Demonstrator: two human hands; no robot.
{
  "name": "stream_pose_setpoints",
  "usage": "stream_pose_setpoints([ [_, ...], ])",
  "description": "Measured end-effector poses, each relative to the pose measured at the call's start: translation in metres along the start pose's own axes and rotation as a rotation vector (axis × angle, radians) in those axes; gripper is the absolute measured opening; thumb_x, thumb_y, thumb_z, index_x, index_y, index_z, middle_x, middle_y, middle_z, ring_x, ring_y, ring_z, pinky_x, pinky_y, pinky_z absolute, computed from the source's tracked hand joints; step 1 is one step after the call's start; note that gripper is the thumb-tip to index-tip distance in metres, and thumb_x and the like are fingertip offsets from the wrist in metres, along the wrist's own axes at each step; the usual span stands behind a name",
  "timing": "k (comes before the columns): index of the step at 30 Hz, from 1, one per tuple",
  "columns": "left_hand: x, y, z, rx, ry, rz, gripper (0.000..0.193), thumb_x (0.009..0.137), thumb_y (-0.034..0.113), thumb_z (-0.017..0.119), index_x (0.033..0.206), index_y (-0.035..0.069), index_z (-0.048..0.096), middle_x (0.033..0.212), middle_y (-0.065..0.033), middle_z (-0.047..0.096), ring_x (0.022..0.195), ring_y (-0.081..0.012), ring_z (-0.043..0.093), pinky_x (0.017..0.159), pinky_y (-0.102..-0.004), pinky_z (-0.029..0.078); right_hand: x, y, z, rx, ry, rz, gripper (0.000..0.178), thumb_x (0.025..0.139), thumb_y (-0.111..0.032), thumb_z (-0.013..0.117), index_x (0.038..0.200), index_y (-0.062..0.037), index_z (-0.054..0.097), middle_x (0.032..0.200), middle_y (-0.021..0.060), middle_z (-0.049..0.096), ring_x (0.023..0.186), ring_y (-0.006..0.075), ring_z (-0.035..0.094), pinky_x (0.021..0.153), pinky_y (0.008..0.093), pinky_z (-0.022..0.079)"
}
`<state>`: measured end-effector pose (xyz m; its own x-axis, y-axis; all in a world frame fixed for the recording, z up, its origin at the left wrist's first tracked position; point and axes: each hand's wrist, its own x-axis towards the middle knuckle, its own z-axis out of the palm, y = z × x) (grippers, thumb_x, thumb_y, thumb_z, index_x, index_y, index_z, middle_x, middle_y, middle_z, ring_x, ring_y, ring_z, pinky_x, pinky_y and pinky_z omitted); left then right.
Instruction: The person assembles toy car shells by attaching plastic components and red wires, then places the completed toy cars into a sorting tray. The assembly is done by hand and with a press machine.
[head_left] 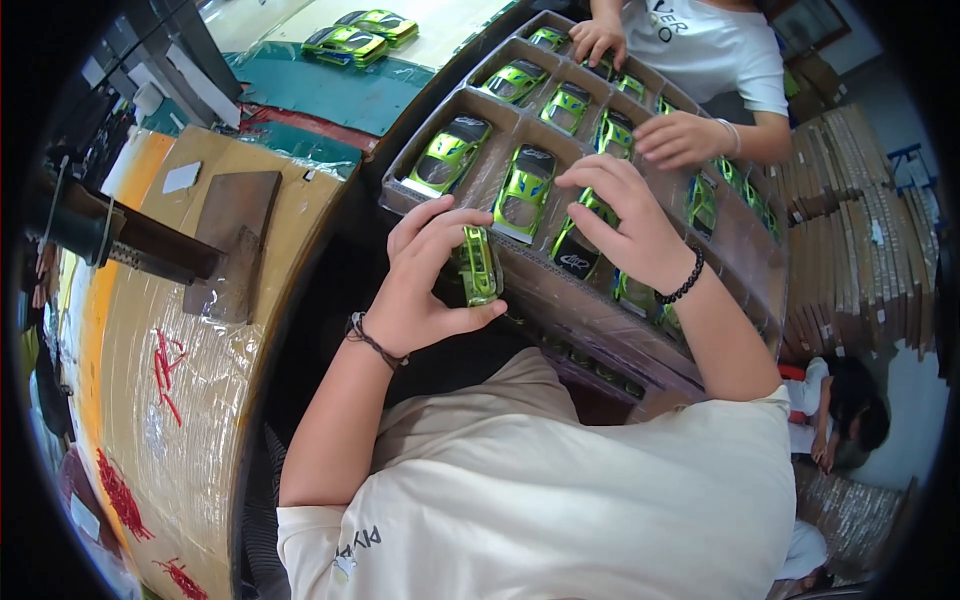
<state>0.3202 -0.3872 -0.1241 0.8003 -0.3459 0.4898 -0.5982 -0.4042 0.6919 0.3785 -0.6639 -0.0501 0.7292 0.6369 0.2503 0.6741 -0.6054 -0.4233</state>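
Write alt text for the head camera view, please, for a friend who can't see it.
A person's left hand holds a small green toy car while their right hand hovers over a compartmented tray of similar cars. Another person's hands are over the tray's far side; a plastic-covered bench stands at left.

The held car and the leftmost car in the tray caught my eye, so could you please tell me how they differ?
The held car is in the left hand; the leftmost car rests in the tray. The held car is partly covered by fingers; the leftmost car shows its whole top. Both are bright green.
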Motion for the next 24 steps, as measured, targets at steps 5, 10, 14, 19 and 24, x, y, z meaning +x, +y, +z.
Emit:
stream_pose_setpoints([
  [5, -0.006, -0.011, 0.004, -0.211, 0.045, -0.066, 0.068, 0.071, 0.028, 0.084, 0.129, 0.011, 0.053, 0.136, -0.0027, 0.06, 0.139, -0.03, 0.037, 0.114, -0.0442, 0.022, 0.03, -0.009, 0.021, -0.167, -0.091, 0.039, 0.033, 0.091, -0.02, 0.066, 0.121, -0.0083, 0.063, 0.115, 0.0129, 0.054, 0.111, 0.0319, 0.052, 0.097, 0.0425, 0.043],
  [10, -0.008, -0.018, -0.001, -0.254, -0.009, -0.012, 0.076, 0.081, 0.025, 0.076, 0.143, 0.009, 0.034, 0.136, -0.0112, 0.057, 0.133, -0.0285, 0.044, 0.114, -0.0439, 0.024, 0.044, -0.013, 0.022, -0.162, -0.188, -0.036, 0.043, 0.076, 0.0, 0.058, 0.117, -0.01, 0.064, 0.117, 0.0137, 0.052, 0.109, 0.0348, 0.054, 0.098, 0.0423, 0.045],
  [14, -0.008, -0.017, -0.003, -0.083, -0.039, 0.051, 0.076, 0.087, 0.028, 0.071, 0.148, 0.009, 0.029, 0.136, -0.0168, 0.055, 0.13, -0.027, 0.048, 0.115, -0.044, 0.024, 0.046, 0.0, 0.018, -0.065, -0.207, -0.045, 0.051, 0.074, 0.017, 0.051, 0.116, -0.0091, 0.063, 0.123, 0.0134, 0.053, 0.113, 0.0341, 0.057, 0.099, 0.0418, 0.047],
  [19, -0.006, -0.015, -0.003, 0.038, -0.05, 0.043, 0.074, 0.087, 0.032, 0.07, 0.146, 0.01, 0.032, 0.137, -0.0154, 0.055, 0.13, -0.0272, 0.047, 0.116, -0.0427, 0.02, 0.047, -0.001, 0.009, -0.166, -0.121, -0.163, 0.045, 0.077, 0.011, 0.06, 0.117, -0.0085, 0.06, 0.134, 0.0113, 0.053, 0.118, 0.0332, 0.056, 0.101, 0.0405, 0.047],
  [24, -0.007, -0.02, 0.0, -0.233, -0.052, -0.015, 0.075, 0.086, 0.028, 0.071, 0.146, 0.009, 0.03, 0.137, -0.0174, 0.055, 0.128, -0.0265, 0.05, 0.113, -0.0428, 0.026, 0.048, 0.008, -0.004, -0.186, -0.229, -0.299, 0.041, 0.077, 0.004, 0.068, 0.115, -0.007, 0.059, 0.134, 0.0087, 0.057, 0.122, 0.0317, 0.054, 0.103, 0.0392, 0.048],
])
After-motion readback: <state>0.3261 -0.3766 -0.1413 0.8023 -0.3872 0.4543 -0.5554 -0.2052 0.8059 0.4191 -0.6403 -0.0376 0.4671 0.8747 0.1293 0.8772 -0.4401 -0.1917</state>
